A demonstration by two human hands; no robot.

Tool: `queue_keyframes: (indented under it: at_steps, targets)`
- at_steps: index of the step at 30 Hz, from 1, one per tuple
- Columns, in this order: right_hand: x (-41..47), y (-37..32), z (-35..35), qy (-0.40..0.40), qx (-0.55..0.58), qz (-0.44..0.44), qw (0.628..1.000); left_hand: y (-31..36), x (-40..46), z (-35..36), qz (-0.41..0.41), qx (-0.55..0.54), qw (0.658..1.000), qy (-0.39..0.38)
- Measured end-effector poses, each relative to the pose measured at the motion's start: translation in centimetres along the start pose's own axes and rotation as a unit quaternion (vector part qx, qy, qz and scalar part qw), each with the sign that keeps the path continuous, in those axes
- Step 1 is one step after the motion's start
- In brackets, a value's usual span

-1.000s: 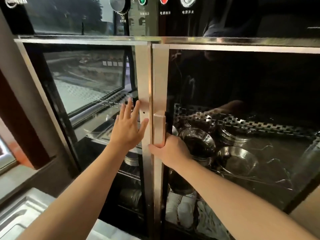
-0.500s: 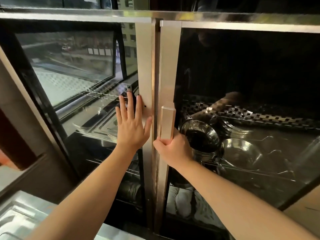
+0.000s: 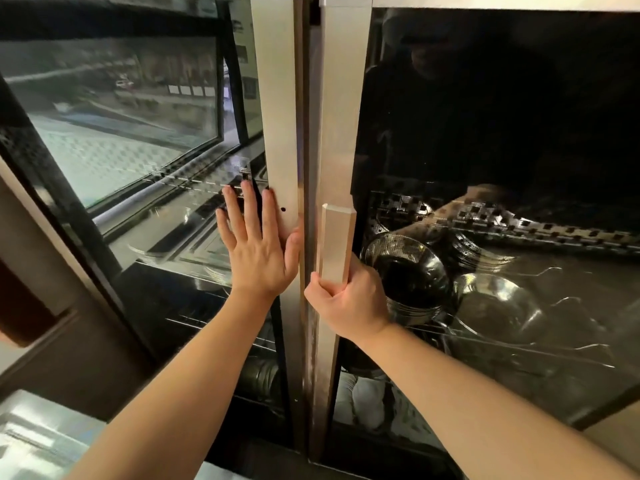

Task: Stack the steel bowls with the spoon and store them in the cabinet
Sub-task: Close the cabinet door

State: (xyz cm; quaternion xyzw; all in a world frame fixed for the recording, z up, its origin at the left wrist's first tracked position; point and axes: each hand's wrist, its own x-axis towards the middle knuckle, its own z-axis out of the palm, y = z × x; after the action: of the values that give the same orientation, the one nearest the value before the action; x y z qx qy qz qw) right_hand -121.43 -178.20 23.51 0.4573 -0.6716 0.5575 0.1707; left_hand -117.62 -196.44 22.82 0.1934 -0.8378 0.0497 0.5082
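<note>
A steel cabinet with two glass doors fills the view. My left hand [image 3: 258, 247] lies flat, fingers spread, against the left door's steel frame [image 3: 277, 116]. My right hand [image 3: 349, 299] grips the lower end of the right door's vertical handle [image 3: 337, 237]. Both doors look closed, with a thin gap between them. Behind the right glass, a stack of steel bowls [image 3: 410, 271] stands on a wire shelf, and another steel bowl [image 3: 498, 306] sits to its right. I see no spoon.
Steel trays [image 3: 194, 237] rest on a shelf behind the left glass. More dishes [image 3: 363, 400] sit on the lower shelves. A steel counter [image 3: 31, 441] lies at the bottom left. A perforated steel strip [image 3: 519, 220] runs behind the bowls.
The view has dropped and moved closer to the doors. My hands keep their places on the left frame and the right handle. The control panel above has left the view.
</note>
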Motion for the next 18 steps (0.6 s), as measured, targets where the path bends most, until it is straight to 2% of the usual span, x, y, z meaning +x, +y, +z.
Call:
queue_keyframes:
  at_steps: [4, 10, 14, 18]
  targets:
    - [-0.2, 0.1, 0.0, -0.003, -0.011, 0.011, 1.0, 0.2, -0.1, -0.7, -0.004, 0.018, 0.999, -0.031]
    - [-0.4, -1.1, -0.8, -0.039, -0.076, 0.058, 0.995, 0.4, 0.0, -4.9, 0.007, 0.02, 0.992, -0.125]
    - [-0.4, -2.8, -1.8, -0.098, -0.127, 0.162, 0.974, 0.1, 0.7, -8.9, 0.011, 0.009, 0.978, -0.208]
    - [0.6, -5.4, -3.7, -0.222, -0.162, 0.238, 0.931, 1.1, 2.0, -13.6, -0.007, -0.055, 0.966, -0.254]
